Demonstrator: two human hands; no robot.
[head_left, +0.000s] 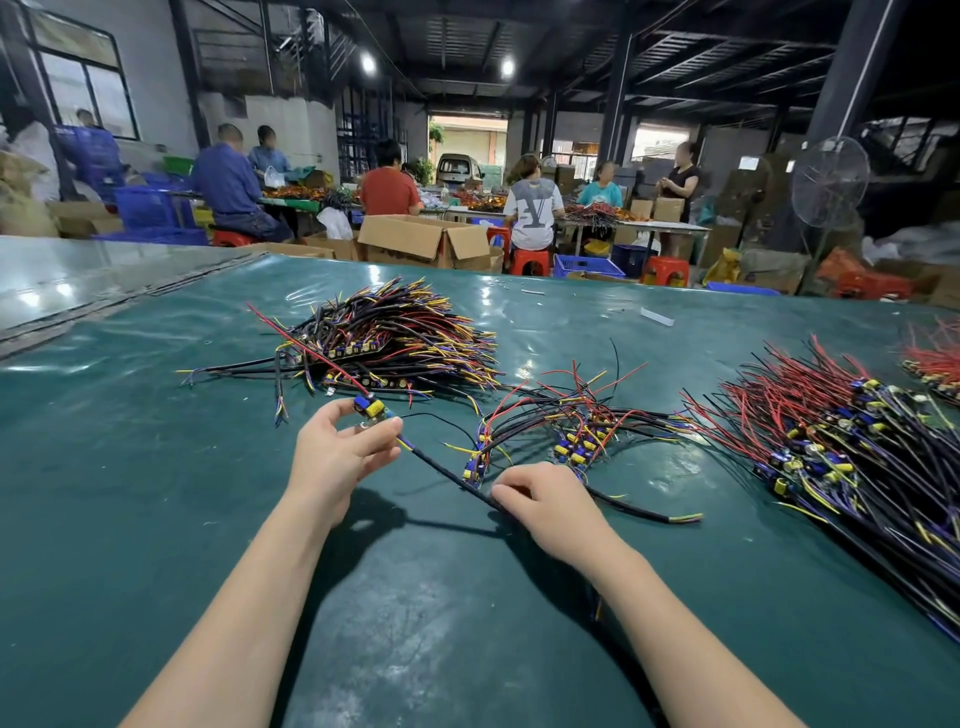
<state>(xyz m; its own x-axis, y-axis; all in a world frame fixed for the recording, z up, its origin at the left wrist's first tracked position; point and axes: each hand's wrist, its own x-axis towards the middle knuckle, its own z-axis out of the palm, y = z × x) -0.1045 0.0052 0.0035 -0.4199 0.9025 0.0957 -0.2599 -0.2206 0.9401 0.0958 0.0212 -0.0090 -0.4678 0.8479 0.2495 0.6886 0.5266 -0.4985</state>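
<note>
Item: wired module (370, 407), a small board with yellow and blue parts, held just above the green tabletop (156, 493) and pinched by the fingertips of the left grip (332, 457). Its black cable (441, 470) slants down to the right grip (550, 504), whose curled fingers pinch it. Nearby stock: far wire pile (395, 332), small loose pile (571, 431), large right-hand pile (831, 441).

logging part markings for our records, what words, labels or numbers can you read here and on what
"Y": large letter on the back of a seated person's white shirt.
On the small part pinched in the left hand: markings too small to read.
On the black cable held by the right hand: no print visible.
On the cardboard box: no print readable.
</note>
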